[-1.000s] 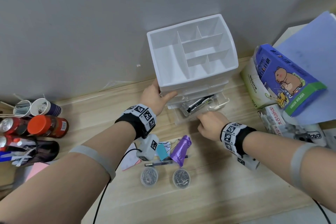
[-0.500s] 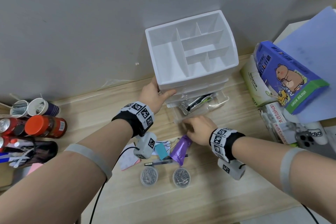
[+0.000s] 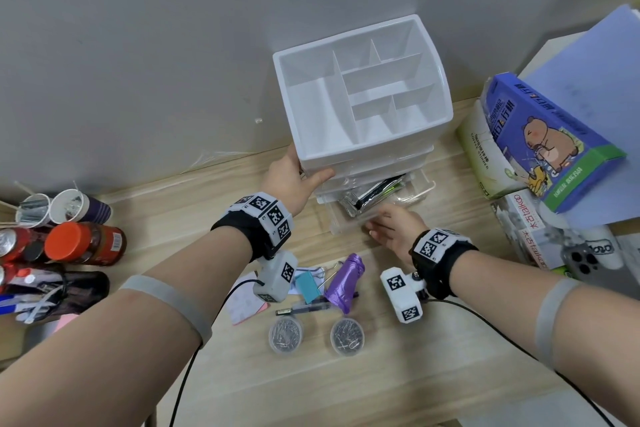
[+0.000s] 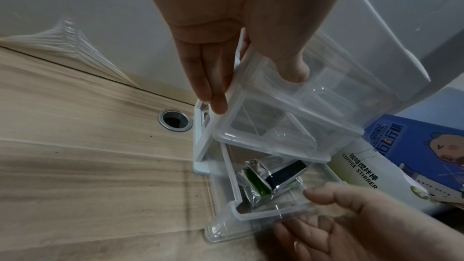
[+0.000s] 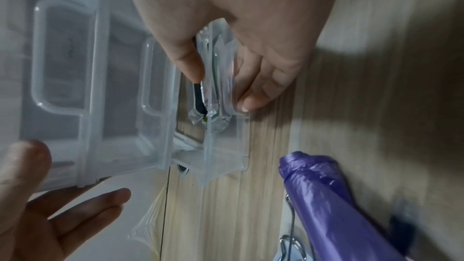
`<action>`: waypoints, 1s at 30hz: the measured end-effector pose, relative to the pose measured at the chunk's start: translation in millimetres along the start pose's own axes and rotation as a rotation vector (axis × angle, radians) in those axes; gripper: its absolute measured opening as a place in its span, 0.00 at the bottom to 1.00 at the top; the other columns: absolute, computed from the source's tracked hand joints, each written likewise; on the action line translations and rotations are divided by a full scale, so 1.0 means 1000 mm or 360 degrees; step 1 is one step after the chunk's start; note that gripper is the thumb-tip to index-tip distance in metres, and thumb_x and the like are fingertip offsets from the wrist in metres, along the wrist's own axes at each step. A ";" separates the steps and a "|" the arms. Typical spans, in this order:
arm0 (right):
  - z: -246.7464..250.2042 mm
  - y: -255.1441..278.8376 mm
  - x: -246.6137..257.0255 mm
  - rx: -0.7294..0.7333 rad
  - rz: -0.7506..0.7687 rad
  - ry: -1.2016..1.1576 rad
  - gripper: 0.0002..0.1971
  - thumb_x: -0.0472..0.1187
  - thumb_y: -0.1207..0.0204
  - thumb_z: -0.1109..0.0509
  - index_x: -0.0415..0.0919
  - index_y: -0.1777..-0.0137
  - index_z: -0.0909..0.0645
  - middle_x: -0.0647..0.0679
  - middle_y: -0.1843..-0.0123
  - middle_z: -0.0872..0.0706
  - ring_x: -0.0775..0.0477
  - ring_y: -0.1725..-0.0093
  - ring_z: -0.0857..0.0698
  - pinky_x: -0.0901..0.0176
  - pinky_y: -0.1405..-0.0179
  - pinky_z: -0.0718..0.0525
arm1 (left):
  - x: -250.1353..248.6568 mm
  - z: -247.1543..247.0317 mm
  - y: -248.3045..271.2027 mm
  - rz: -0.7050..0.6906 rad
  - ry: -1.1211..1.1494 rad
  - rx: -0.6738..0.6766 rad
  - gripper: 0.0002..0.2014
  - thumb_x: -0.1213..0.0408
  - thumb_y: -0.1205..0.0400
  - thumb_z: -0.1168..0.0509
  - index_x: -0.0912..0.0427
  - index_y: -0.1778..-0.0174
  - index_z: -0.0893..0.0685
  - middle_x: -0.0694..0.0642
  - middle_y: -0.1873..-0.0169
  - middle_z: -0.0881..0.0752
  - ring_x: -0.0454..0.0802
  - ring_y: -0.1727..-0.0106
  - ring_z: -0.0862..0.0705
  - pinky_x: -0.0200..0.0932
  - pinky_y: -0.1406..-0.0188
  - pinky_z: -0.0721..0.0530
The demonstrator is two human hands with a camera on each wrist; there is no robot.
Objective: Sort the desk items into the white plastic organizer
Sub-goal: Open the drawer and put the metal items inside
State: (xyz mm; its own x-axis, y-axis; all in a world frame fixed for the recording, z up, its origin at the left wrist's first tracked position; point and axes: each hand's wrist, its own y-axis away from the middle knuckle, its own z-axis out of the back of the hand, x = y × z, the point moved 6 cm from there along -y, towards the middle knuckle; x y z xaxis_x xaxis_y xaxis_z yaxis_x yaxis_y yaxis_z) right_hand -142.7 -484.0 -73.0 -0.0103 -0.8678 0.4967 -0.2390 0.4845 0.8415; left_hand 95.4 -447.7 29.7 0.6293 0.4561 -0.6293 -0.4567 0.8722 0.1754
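The white organizer stands against the wall with its clear bottom drawer pulled out. Foil packets lie in that drawer. My left hand steadies the organizer's front left corner, fingers straight along the side and thumb on the front. My right hand pinches the drawer's front wall, thumb inside and the other fingers outside. On the desk in front lie a purple bag roll, a teal binder clip, a black pen, pink notes and two clear tubs of pins.
Jars, cans and paper cups crowd the desk's left edge. A blue carton leans on a coffee stirrer box to the right of the organizer, with a phone below. A cable hole sits left of the organizer.
My right hand dipped left toward the purple roll, then came back to the drawer front. The left hand stayed on the organizer's corner. The drawer stays pulled out.
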 end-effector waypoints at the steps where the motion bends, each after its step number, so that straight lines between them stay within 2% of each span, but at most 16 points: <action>1: 0.002 -0.002 -0.004 0.0032 -0.0007 -0.0025 0.18 0.33 0.24 0.29 0.26 0.36 0.20 0.32 0.46 0.09 0.42 0.56 0.11 0.58 0.65 0.11 | 0.000 0.000 0.000 0.0003 0.0008 -0.0005 0.35 0.32 0.26 0.31 0.47 0.26 0.20 0.43 0.60 0.10 0.45 0.65 0.13 0.42 0.59 0.14; 4: 0.002 -0.007 -0.017 0.0114 -0.0025 -0.0085 0.20 0.32 0.21 0.29 0.23 0.32 0.24 0.27 0.40 0.12 0.41 0.53 0.10 0.57 0.59 0.09 | 0.000 0.001 0.000 0.0012 0.0008 -0.0020 0.34 0.34 0.25 0.30 0.47 0.26 0.19 0.43 0.60 0.10 0.43 0.67 0.14 0.40 0.60 0.15; 6: -0.001 -0.009 -0.016 0.0153 0.0001 -0.0159 0.20 0.32 0.20 0.29 0.23 0.32 0.24 0.29 0.44 0.12 0.41 0.55 0.10 0.57 0.60 0.09 | -0.002 0.002 0.001 0.0003 0.0000 -0.0024 0.33 0.35 0.24 0.29 0.47 0.26 0.19 0.42 0.62 0.11 0.44 0.67 0.14 0.40 0.60 0.16; 8: -0.007 -0.011 -0.008 0.0201 0.0029 -0.0209 0.18 0.31 0.20 0.30 0.24 0.33 0.24 0.30 0.44 0.12 0.42 0.53 0.10 0.54 0.56 0.09 | -0.002 0.002 0.001 -0.0002 0.0005 -0.0026 0.32 0.36 0.24 0.29 0.47 0.26 0.20 0.43 0.58 0.09 0.46 0.65 0.13 0.42 0.58 0.13; 10: -0.016 -0.013 0.003 0.0249 0.0014 -0.0209 0.19 0.24 0.22 0.34 0.24 0.30 0.25 0.30 0.37 0.14 0.41 0.45 0.10 0.50 0.49 0.10 | -0.002 0.001 0.002 0.0006 0.0020 -0.0014 0.33 0.35 0.25 0.30 0.46 0.26 0.20 0.43 0.54 0.08 0.47 0.65 0.12 0.46 0.55 0.10; 12: -0.027 -0.015 0.012 0.0323 -0.0026 -0.0188 0.28 0.16 0.27 0.42 0.28 0.26 0.29 0.31 0.30 0.19 0.38 0.35 0.14 0.48 0.49 0.09 | -0.001 -0.001 0.002 0.0006 0.0027 -0.0002 0.34 0.33 0.26 0.31 0.45 0.27 0.20 0.43 0.53 0.07 0.47 0.65 0.11 0.50 0.53 0.08; 13: -0.033 -0.017 0.016 0.0357 -0.0041 -0.0156 0.33 0.13 0.31 0.47 0.30 0.25 0.29 0.33 0.28 0.20 0.37 0.33 0.16 0.47 0.51 0.09 | -0.001 -0.001 0.002 0.0009 0.0031 0.0001 0.35 0.32 0.27 0.32 0.45 0.27 0.20 0.43 0.52 0.07 0.48 0.64 0.11 0.51 0.53 0.08; 16: -0.040 -0.021 0.024 0.0378 -0.0029 -0.0061 0.38 0.13 0.39 0.51 0.32 0.27 0.26 0.34 0.29 0.18 0.36 0.35 0.14 0.48 0.55 0.11 | 0.001 -0.002 0.002 0.0013 0.0052 0.0007 0.36 0.30 0.29 0.33 0.45 0.27 0.20 0.43 0.52 0.07 0.50 0.63 0.10 0.53 0.53 0.07; 19: -0.036 -0.015 0.029 0.0343 -0.0008 0.0088 0.31 0.14 0.33 0.46 0.30 0.30 0.24 0.33 0.34 0.15 0.38 0.39 0.12 0.49 0.56 0.10 | -0.002 -0.002 0.003 0.0003 0.0024 0.0008 0.36 0.30 0.29 0.34 0.45 0.28 0.19 0.44 0.54 0.08 0.48 0.62 0.10 0.50 0.53 0.08; 21: -0.029 -0.007 0.027 0.0220 0.0057 0.0435 0.19 0.18 0.29 0.37 0.26 0.38 0.20 0.31 0.41 0.12 0.41 0.49 0.10 0.51 0.59 0.09 | -0.007 0.001 0.008 -0.0005 0.0041 0.0005 0.35 0.33 0.26 0.32 0.47 0.27 0.21 0.44 0.51 0.08 0.47 0.55 0.11 0.45 0.50 0.12; 22: -0.026 -0.001 0.024 0.0155 0.0138 0.0700 0.15 0.22 0.28 0.32 0.27 0.42 0.19 0.33 0.47 0.11 0.43 0.54 0.11 0.51 0.59 0.09 | -0.009 0.002 0.011 -0.0004 0.0029 0.0002 0.33 0.35 0.25 0.30 0.50 0.27 0.21 0.44 0.49 0.09 0.47 0.51 0.12 0.43 0.49 0.15; 24: -0.027 0.016 0.020 0.0149 0.0487 0.1247 0.14 0.29 0.31 0.27 0.34 0.45 0.18 0.41 0.56 0.12 0.46 0.61 0.14 0.52 0.59 0.13 | -0.008 0.005 0.020 0.0019 -0.0015 -0.0036 0.33 0.37 0.25 0.28 0.55 0.31 0.22 0.48 0.47 0.13 0.48 0.47 0.15 0.44 0.47 0.18; 25: -0.032 0.031 0.017 0.0257 0.0712 0.1508 0.14 0.32 0.32 0.25 0.38 0.47 0.19 0.47 0.59 0.13 0.48 0.63 0.16 0.53 0.58 0.15 | -0.002 0.007 0.026 0.0071 -0.0043 -0.0042 0.33 0.36 0.27 0.27 0.57 0.34 0.22 0.49 0.48 0.15 0.49 0.48 0.16 0.45 0.48 0.18; 27: -0.048 0.069 -0.002 0.0649 0.1107 0.2139 0.15 0.42 0.34 0.22 0.46 0.50 0.22 0.53 0.59 0.16 0.51 0.64 0.18 0.55 0.60 0.18 | 0.015 0.005 0.044 0.0214 -0.0114 0.0059 0.28 0.40 0.27 0.25 0.57 0.45 0.24 0.49 0.56 0.20 0.51 0.56 0.20 0.47 0.56 0.21; 28: -0.054 0.088 -0.015 0.0865 0.1256 0.2441 0.17 0.48 0.36 0.22 0.48 0.50 0.24 0.54 0.58 0.17 0.50 0.63 0.19 0.56 0.62 0.20 | 0.025 0.001 0.055 0.0225 -0.0203 0.0201 0.22 0.44 0.26 0.25 0.55 0.51 0.25 0.49 0.61 0.21 0.53 0.59 0.20 0.48 0.61 0.22; 30: -0.060 0.113 -0.044 0.1239 0.1384 0.2872 0.23 0.54 0.38 0.21 0.49 0.49 0.26 0.51 0.52 0.18 0.45 0.59 0.19 0.55 0.63 0.21 | 0.045 -0.013 0.082 0.0161 -0.0465 0.0644 0.16 0.51 0.26 0.26 0.51 0.63 0.28 0.50 0.67 0.21 0.58 0.60 0.18 0.47 0.63 0.23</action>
State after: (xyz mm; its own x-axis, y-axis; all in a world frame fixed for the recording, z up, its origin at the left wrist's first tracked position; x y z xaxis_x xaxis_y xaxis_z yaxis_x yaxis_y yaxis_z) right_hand -111.2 -384.2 13.0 0.2730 0.7425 0.6117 -0.9360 0.0582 0.3470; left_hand 77.7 -357.7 6.1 0.7704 0.5220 -0.3660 -0.2810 0.7934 0.5400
